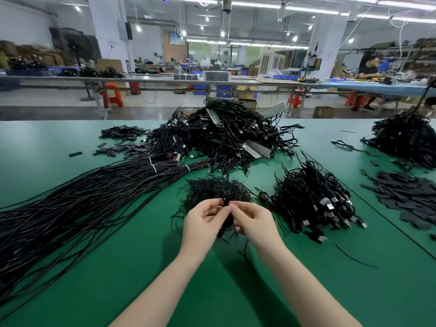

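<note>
**Two hands, one small bundle of thin black cable**

Both hands meet mid-surface, right over a low heap of short black wire ties (212, 188). Left hand (201, 221) and right hand (253, 224) each pinch the small folded bundle of thin black cable (226, 205). Fingers (238, 208) are curled, and the fingertips of the two hands nearly touch. One strand runs up from the pinch toward the big tangled pile of black USB cables (226, 133).

Handling, my read:
- light, limp and a bit springy, so the folds will likely open if the pinch loosens
- jacket looks smooth, probably slippery
- hold at the waist of the bundle, tight

Around, on the green surface (141, 267):
- left: long black cable hanks with white ties (82, 199)
- right, near: heap of coiled cables with silver plugs (313, 204)
- far right: flat black rectangular pieces (405, 192)

The tie heap sits just under the hands, so snagging loose ends there is the main risk.
</note>
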### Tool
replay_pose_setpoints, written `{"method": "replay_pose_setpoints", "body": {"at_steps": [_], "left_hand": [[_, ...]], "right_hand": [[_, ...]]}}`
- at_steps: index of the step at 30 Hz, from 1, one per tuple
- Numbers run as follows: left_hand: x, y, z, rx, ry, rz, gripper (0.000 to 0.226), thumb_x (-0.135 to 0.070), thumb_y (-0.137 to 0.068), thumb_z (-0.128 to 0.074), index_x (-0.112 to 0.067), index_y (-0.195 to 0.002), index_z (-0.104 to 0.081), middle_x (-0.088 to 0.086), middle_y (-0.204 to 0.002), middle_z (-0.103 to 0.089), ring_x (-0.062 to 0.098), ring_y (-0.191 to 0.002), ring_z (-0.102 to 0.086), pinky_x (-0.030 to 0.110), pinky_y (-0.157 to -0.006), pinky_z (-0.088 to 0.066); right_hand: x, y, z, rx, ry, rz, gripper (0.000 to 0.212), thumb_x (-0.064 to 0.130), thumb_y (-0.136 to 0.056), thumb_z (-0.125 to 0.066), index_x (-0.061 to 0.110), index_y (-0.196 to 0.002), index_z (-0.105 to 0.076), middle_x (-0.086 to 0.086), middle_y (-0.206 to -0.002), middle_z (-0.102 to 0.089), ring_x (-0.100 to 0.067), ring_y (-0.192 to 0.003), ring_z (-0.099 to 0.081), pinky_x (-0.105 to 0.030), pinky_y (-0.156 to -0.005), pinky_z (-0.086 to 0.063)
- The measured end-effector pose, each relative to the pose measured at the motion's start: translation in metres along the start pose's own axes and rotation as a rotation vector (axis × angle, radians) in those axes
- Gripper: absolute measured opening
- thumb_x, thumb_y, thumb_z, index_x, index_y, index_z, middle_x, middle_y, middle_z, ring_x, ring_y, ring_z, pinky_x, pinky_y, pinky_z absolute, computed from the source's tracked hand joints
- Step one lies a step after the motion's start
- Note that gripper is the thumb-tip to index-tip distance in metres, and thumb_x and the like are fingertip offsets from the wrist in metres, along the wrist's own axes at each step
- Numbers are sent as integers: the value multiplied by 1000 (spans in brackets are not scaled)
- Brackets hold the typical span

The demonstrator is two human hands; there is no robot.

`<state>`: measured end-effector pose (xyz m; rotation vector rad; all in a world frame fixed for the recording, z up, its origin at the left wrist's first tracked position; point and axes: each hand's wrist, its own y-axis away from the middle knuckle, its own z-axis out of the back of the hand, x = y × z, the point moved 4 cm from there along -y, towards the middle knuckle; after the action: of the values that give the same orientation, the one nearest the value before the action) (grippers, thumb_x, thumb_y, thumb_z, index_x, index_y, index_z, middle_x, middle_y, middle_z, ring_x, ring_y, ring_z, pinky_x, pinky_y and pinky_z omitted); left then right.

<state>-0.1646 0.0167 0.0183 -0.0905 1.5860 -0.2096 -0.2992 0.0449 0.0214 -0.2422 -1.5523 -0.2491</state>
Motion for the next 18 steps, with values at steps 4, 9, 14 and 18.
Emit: {"method": "replay_pose_setpoints", "body": {"at_steps": [4, 9, 14, 18], "left_hand": [[16, 22, 4, -84, -29, -74, 32, -7, -84, -74, -37, -93, -67, -20, -89, -73, 2, -84, -71, 11, -71, -52], [25, 25, 7, -113, -3, -72, 35, 4, -87, -66, -30, -99, -67, -24, -91, -73, -4, -88, -69, 7, -75, -49], [27, 24, 9, -94, -137, -110, 47, 2, -87, -64, -45, -90, -68, -17, -87, -74, 0, -81, -69, 18, -72, -54], [26, 25, 7, -36, -170, -130, 56, 0, -87, -62, -56, -87, -65, -20, -80, -73, 3, -72, -70, 17, -63, -54]], "right_hand": [[-5, 15, -3, -130, 168, 90, 20, 26, -92, -65, 17, -108, -73, 8, -91, -73, 2, -78, -63, -22, -77, -53], [3, 26, -21, -13, 375, 181, 27, 19, -94, -56, 20, -117, -70, 8, -105, -72, -2, -90, -63, -20, -87, -50], [2, 25, -22, 7, 481, 305, 7, 28, -88, -67, 28, -87, -73, 13, -78, -71, 0, -75, -63, -16, -69, -49], [0, 23, -16, -64, 571, 381, 12, 33, -90, -66, 27, -82, -72, 13, -70, -69, -5, -68, -61, -21, -62, -48]]}}
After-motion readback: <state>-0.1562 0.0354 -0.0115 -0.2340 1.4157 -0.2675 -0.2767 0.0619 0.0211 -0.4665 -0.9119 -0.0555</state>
